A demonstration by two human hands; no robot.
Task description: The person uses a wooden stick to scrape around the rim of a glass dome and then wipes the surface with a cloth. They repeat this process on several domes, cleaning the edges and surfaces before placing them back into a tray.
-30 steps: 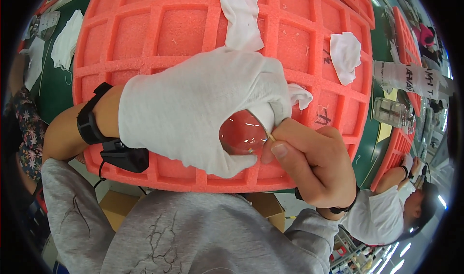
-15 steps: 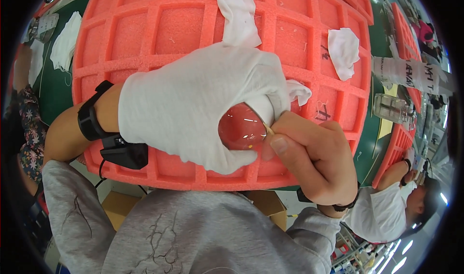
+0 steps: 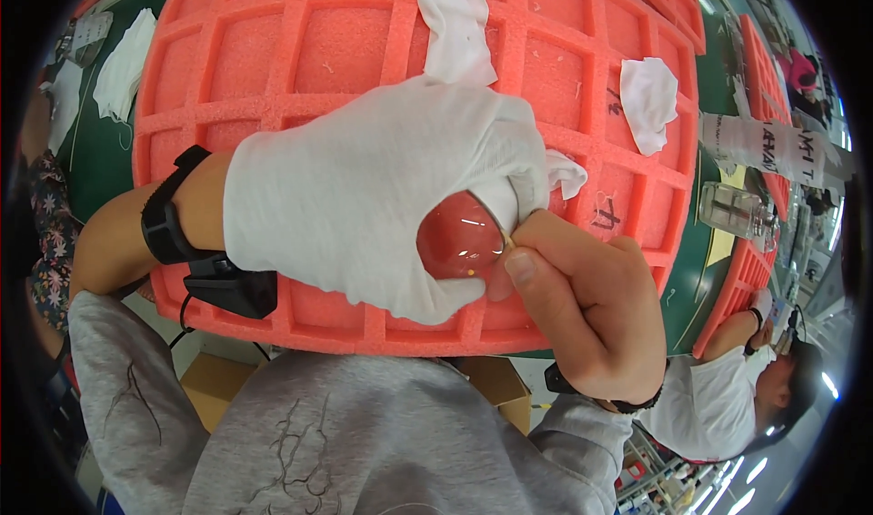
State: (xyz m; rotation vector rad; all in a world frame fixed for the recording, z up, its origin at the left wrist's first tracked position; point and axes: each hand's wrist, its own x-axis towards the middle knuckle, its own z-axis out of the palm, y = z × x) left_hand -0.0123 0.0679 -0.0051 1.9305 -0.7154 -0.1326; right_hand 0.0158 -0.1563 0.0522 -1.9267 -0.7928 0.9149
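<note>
A small round clear glass piece (image 3: 459, 240) is held in the left hand (image 3: 364, 192), which wears a white cloth glove; the gloved fingers are curled shut around it from above and from the left, so that only its right and lower side can be seen. The glass looks red, but that may only be the orange-red foam tray (image 3: 273, 60) showing through it. The bare right hand (image 3: 591, 315) is placed just to the right of the glass and a little below it; its thumb and first finger are pinched shut on a thin gold-coloured bit (image 3: 509, 240), which touches the right edge of the glass. It cannot be told for sure what this bit is, because it is very small; it may be a tiny ring or clip.

The glass is round, so no long side is shown; its open side is turned toward the right hand, and that hand is the nearer one to the free edge. Both hands are held above the near edge of the tray. White cloth scraps (image 3: 455, 24) are lying in the tray pockets farther off; a clear glass jar (image 3: 732, 213) is standing to the right on the green table (image 3: 718, 79).
</note>
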